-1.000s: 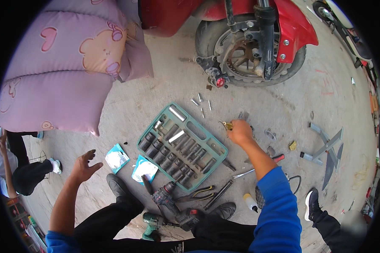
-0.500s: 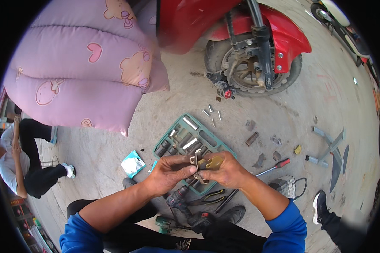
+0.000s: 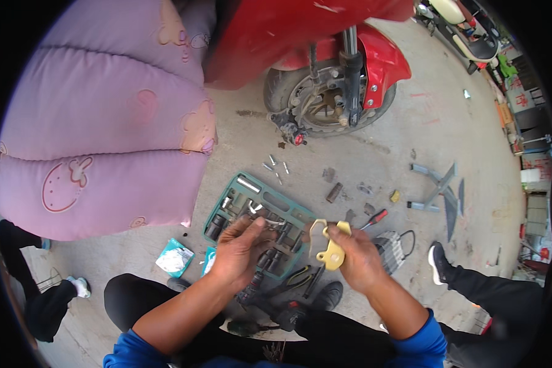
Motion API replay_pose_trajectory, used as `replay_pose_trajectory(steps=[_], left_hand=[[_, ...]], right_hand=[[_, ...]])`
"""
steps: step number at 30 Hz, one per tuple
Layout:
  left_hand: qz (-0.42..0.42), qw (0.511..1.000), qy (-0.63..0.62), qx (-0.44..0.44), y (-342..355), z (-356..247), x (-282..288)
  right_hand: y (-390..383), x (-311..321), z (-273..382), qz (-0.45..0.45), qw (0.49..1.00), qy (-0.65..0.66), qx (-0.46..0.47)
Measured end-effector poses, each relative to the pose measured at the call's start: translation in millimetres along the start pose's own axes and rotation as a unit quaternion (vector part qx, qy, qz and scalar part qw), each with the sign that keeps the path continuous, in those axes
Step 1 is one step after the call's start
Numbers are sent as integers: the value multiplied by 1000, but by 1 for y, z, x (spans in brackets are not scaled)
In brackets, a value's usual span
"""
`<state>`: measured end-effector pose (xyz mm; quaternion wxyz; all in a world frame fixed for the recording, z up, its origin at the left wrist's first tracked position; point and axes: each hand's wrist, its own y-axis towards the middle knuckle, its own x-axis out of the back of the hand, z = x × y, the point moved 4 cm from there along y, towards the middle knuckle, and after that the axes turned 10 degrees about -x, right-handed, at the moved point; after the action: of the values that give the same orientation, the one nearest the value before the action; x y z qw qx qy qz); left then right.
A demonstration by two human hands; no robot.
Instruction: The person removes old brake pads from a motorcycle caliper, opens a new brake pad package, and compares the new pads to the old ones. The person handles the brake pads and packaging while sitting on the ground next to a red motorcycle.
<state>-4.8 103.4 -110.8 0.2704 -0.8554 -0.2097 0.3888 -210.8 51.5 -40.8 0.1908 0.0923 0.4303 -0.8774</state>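
- Across the upper left, a big pink quilted cover [image 3: 104, 122] with cartoon prints fills the view, draped beside a red scooter [image 3: 300, 30].
- Below the scooter's red mudguard, its front wheel [image 3: 325, 101] stands on the concrete ground [image 3: 423, 141], with small bolts lying near it.
- A green socket-set tray [image 3: 245, 190] lies open on the ground in front of the person, sockets in its slots.
- A cross-shaped wheel wrench [image 3: 438, 193] lies well apart to the right.
- The left hand [image 3: 242, 251] hovers over the tray, fingers curled; whether it grips anything cannot be told.
- The right hand [image 3: 359, 257] pinches a pair of yellow brake pads [image 3: 330, 248] between thumb and fingers, held above the tray's right end, just beside the left hand.
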Motion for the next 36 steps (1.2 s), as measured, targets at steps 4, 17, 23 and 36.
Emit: replay_pose_trajectory(steps=[4,17,23,36], left_hand=[[81,992,-92,24,-6,8,-33],[107,978,-168,64,-16,-37,-20],[135,978,151,-53,-22,-51,1],[274,917,276,-90,-53,-84,1]], right_hand=[[-17,-38,-4,-57,998,23,7],[-23,-91,9,-112,931,-345,44],[-32,-82,27,-108,901,-376,189],[-19,-100,19,-30,944,-289,157]])
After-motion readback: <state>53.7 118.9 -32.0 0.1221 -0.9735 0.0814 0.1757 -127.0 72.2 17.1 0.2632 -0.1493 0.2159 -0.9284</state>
